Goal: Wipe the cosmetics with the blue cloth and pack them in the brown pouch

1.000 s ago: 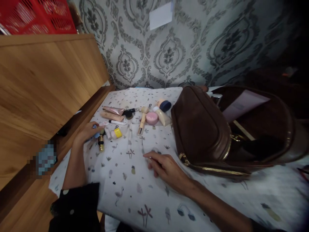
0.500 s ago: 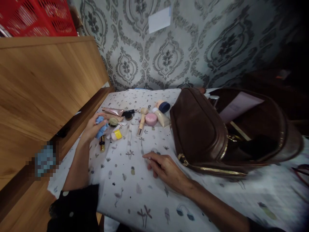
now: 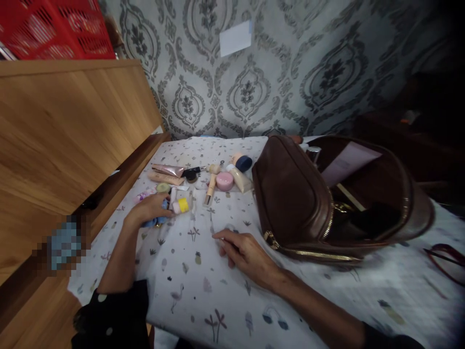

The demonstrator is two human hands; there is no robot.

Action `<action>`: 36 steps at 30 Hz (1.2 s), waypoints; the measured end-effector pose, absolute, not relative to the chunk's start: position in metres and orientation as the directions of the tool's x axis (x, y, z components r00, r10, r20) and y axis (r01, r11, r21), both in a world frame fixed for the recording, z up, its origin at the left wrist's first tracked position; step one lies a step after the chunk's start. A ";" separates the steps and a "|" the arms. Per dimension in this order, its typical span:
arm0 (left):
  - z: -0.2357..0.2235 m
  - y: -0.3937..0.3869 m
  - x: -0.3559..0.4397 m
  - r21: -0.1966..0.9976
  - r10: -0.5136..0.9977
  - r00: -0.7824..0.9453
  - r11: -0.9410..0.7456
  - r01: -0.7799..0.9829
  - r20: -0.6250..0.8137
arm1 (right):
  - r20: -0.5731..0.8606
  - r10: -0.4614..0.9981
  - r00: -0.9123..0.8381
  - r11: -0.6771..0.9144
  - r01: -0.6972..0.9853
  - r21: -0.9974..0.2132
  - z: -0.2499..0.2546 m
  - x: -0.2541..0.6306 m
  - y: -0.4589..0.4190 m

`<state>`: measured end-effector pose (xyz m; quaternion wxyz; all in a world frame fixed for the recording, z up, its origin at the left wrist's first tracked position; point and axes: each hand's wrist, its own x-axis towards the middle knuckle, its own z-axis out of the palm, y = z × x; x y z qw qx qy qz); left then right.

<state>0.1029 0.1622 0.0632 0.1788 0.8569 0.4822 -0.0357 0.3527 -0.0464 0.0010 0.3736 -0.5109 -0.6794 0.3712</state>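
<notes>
My left hand (image 3: 150, 208) is closed on a crumpled blue cloth (image 3: 155, 221), low over the patterned sheet at the left of the cosmetics. A bit of gold (image 3: 158, 225) shows beneath the cloth. Just right of the fingers lies a small white bottle with a yellow band (image 3: 182, 205). Behind them are a green round pot (image 3: 163, 187) and a pink-and-white item (image 3: 145, 195). My right hand (image 3: 247, 254) rests on the sheet in front of the bag, forefinger stretched out and the other fingers loosely bent, with nothing visible in it.
A brown leather bag (image 3: 290, 194) stands unzipped at the right, a pale tube (image 3: 350, 162) inside. A pink jar (image 3: 224, 181), cream tube (image 3: 240, 179) and rose-coloured tube (image 3: 169, 170) lie toward the back. Glasses (image 3: 446, 261) lie far right; a wooden panel (image 3: 80, 135) borders the left.
My left hand has moved right and toward me with the blue cloth, coming down over the gold-coloured tube. The pink-and-white item has come into sight. My right hand stays nearly still.
</notes>
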 end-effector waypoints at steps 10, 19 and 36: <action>0.017 0.156 0.172 0.828 0.954 0.288 -0.229 0.512 0.085 | 0.127 0.974 -0.186 0.195 0.417 -0.888 0.004 0.351 -0.047; 0.069 0.139 0.158 0.748 0.641 0.767 -0.504 0.432 -0.011 | 0.141 0.972 -0.190 0.209 0.416 -0.885 0.003 0.352 -0.047; 0.026 0.200 0.219 0.693 0.819 0.521 -0.520 0.499 0.240 | 0.177 0.967 -0.184 0.242 0.438 -0.866 0.001 0.351 -0.047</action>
